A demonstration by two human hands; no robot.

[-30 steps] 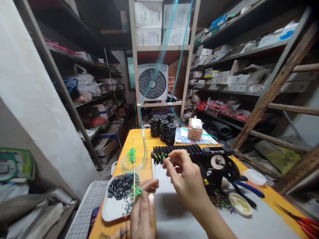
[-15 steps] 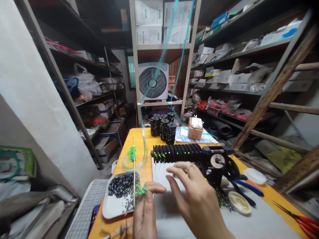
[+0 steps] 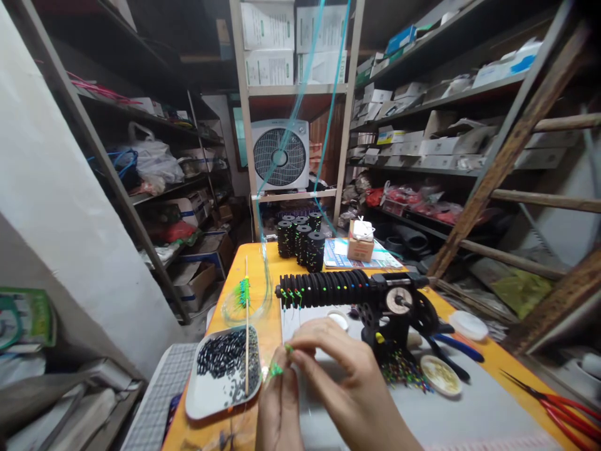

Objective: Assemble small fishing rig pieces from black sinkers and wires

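My left hand [image 3: 279, 404] is closed, with a small bright green corded piece [image 3: 276, 370] showing at its fingertips. Thumb and forefinger of my right hand [image 3: 350, 376] pinch at a green end right beside it, and the two hands touch. Too small to make out is how the green bits join. Beyond the hands stands a black bench device [image 3: 394, 313] with a ridged black roller [image 3: 323, 288]. Coloured dots run along the roller, and several green loops with thin dangling ends hang at its left end.
Left of my hands lies a white tray [image 3: 197, 401] of dark tubular pieces, crossed by a wooden stick [image 3: 246, 351]. Loose coloured beads [image 3: 408, 369], a small white dish [image 3: 441, 376] and red-handled pliers [image 3: 558, 407] sit at the right. Black spools [image 3: 315, 254] stand behind.
My right hand has come down and left from near the roller to meet my left hand, its fingers closing at the green piece. The view has shifted slightly.
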